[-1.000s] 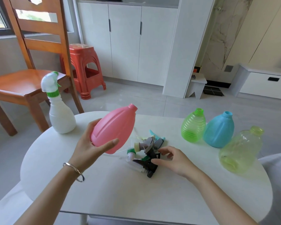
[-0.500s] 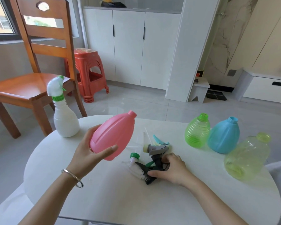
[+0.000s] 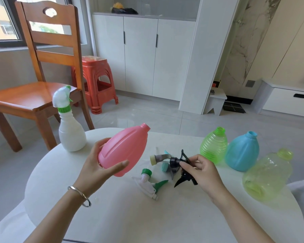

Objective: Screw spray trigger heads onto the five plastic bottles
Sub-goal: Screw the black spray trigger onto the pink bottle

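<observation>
The right hand (image 3: 203, 174), which half a second ago lay flat over the pile of loose trigger heads, has now closed its fingertips on the black plastic spray trigger head (image 3: 182, 166) and lifted it clear of the round white table (image 3: 147, 216). The left hand (image 3: 98, 165) still cradles the pink oval plastic bottle (image 3: 124, 151), tilted, its open neck pointing up and away toward the right hand. Threading looks imminent; one white bottle (image 3: 71, 135) beyond the left hand is already capped.
</observation>
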Demonstrator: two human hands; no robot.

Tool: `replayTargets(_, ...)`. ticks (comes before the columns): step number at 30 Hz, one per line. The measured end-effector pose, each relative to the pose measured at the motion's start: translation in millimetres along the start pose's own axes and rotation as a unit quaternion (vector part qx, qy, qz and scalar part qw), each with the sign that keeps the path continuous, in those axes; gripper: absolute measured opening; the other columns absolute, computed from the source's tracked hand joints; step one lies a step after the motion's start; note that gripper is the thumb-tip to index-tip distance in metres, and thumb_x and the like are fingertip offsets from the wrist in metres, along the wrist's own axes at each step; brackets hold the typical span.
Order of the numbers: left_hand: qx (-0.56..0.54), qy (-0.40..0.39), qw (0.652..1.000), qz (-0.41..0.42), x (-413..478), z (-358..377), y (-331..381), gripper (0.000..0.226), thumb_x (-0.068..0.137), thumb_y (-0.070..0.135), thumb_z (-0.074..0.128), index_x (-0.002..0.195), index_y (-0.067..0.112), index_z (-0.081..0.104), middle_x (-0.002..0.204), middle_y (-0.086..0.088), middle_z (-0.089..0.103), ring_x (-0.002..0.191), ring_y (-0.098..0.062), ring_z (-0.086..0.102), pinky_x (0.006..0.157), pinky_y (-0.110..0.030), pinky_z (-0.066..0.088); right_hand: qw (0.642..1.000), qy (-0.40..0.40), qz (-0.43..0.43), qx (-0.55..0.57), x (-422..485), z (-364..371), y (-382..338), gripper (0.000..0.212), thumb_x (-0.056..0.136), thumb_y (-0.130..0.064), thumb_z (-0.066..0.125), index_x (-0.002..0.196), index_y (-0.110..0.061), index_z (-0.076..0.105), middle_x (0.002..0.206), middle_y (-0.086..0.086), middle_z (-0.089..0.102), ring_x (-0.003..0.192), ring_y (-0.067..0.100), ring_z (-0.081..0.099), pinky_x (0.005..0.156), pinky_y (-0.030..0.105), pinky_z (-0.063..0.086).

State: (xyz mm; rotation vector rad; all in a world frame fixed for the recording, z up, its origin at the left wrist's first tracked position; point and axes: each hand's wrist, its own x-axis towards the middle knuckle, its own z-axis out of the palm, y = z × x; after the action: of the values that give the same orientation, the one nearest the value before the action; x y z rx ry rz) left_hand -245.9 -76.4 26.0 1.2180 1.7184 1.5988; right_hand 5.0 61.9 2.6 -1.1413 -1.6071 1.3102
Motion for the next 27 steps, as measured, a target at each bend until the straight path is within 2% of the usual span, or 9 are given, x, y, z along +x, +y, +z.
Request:
replayTargets(3, -0.013, 0.008, 1.000, -0.008, 0.8, 2.5, -1.2, 0.101, 0.025, 0.072, 0.077, 0.114, 0.036, 0.045, 0.110, 0.004, 0.056, 0.088, -0.013, 0.062, 0.057, -0.015, 0.053, 0.998, 0.032, -0.056, 0.023, 2.5, -1.8, -5.1, 0.012, 0.079, -0.010, 0.071, 0.084, -0.006, 0.061, 0.079, 0.012, 0.071, 0.069, 0.020, 0.064, 0.071, 0.031, 0.052)
replayTargets(6, -0.034, 0.012, 0.999, -0.022, 2.6, 3.7, -3.5, 0.114, 0.023, 0.076, 0.075, 0.122, 0.028, 0.047, 0.109, 0.001, 0.058, 0.090, -0.016, 0.062, 0.058, -0.016, 0.054, 0.991, 0.062, -0.092, 0.078, 4.1, -7.8, -14.2, 0.009, 0.080, -0.010, 0.069, 0.089, -0.012, 0.067, 0.079, 0.001, 0.071, 0.070, 0.008, 0.062, 0.070, 0.017, 0.050)
replayTargets(10, -0.116, 0.013, 0.991, -0.068, 5.4, 4.0, -8.6, 0.110, 0.026, 0.071, 0.080, 0.123, 0.028, 0.050, 0.116, -0.002, 0.061, 0.101, -0.018, 0.063, 0.068, -0.025, 0.056, 0.978, 0.102, -0.093, 0.155, 5.5, -17.2, -26.3, 0.018, 0.071, -0.019, 0.075, 0.089, -0.019, 0.073, 0.081, -0.006, 0.074, 0.076, 0.009, 0.065, 0.071, 0.021, 0.054)
replayTargets(13, -0.183, 0.013, 0.977, -0.106, 8.2, 2.8, -11.6, 0.093, 0.041, 0.066, 0.079, 0.122, 0.030, 0.053, 0.125, -0.004, 0.059, 0.110, -0.022, 0.061, 0.079, -0.040, 0.056, 0.963, 0.112, -0.070, 0.236, 5.9, -22.7, -34.5, 0.039, 0.054, -0.035, 0.078, 0.089, -0.019, 0.072, 0.078, -0.006, 0.075, 0.075, 0.011, 0.071, 0.063, 0.019, 0.054)
replayTargets(15, -0.206, 0.024, 0.971, -0.115, 10.1, 1.7, -10.9, 0.081, 0.048, 0.063, 0.073, 0.121, 0.032, 0.054, 0.127, -0.004, 0.059, 0.114, -0.023, 0.058, 0.089, -0.048, 0.053, 0.952, 0.111, -0.057, 0.281, 5.7, -28.0, -38.7, 0.034, 0.059, -0.031, 0.077, 0.089, -0.018, 0.071, 0.076, -0.008, 0.074, 0.074, 0.010, 0.071, 0.063, 0.019, 0.055)
replayTargets(17, -0.227, 0.029, 0.966, -0.120, 11.5, 1.4, -9.2, 0.076, 0.052, 0.062, 0.068, 0.120, 0.033, 0.053, 0.125, -0.005, 0.059, 0.113, -0.024, 0.058, 0.090, -0.048, 0.052, 0.942, 0.109, -0.042, 0.314, 5.5, -32.9, -41.4, 0.014, 0.076, -0.020, 0.069, 0.089, -0.018, 0.070, 0.074, -0.010, 0.073, 0.073, 0.009, 0.071, 0.062, 0.018, 0.055)
replayTargets(19, -0.261, 0.049, 0.955, -0.135, 13.5, 2.1, -7.1, 0.056, 0.061, 0.056, 0.065, 0.111, 0.034, 0.054, 0.116, -0.005, 0.059, 0.106, -0.024, 0.060, 0.086, -0.045, 0.052, 0.933, 0.118, -0.028, 0.339, 5.6, -36.0, -42.2, 0.008, 0.083, -0.016, 0.064, 0.088, -0.019, 0.069, 0.074, -0.010, 0.073, 0.072, 0.008, 0.071, 0.059, 0.017, 0.054)
replayTargets(22, -0.287, 0.065, 0.944, -0.149, 15.4, 2.8, -8.3, 0.031, 0.072, 0.043, 0.063, 0.100, 0.034, 0.053, 0.104, -0.002, 0.060, 0.093, -0.021, 0.062, 0.080, -0.043, 0.052, 0.924, 0.122, -0.016, 0.362, 4.5, -35.6, -44.3, 0.014, 0.074, -0.022, 0.066, 0.088, -0.020, 0.068, 0.072, -0.011, 0.073, 0.069, 0.005, 0.071, 0.056, 0.016, 0.052)
replayTargets(27, -0.271, 0.035, 0.949, -0.159, 13.6, 8.4, -9.0, 0.036, 0.068, 0.050, 0.052, 0.100, 0.033, 0.055, 0.102, -0.004, 0.064, 0.089, -0.021, 0.065, 0.075, -0.041, 0.057, 0.919, 0.109, -0.006, 0.378, 5.0, -30.0, -43.2, 0.023, 0.064, -0.025, 0.070, 0.086, -0.019, 0.069, 0.071, -0.011, 0.073, 0.068, 0.007, 0.071, 0.056, 0.016, 0.053)
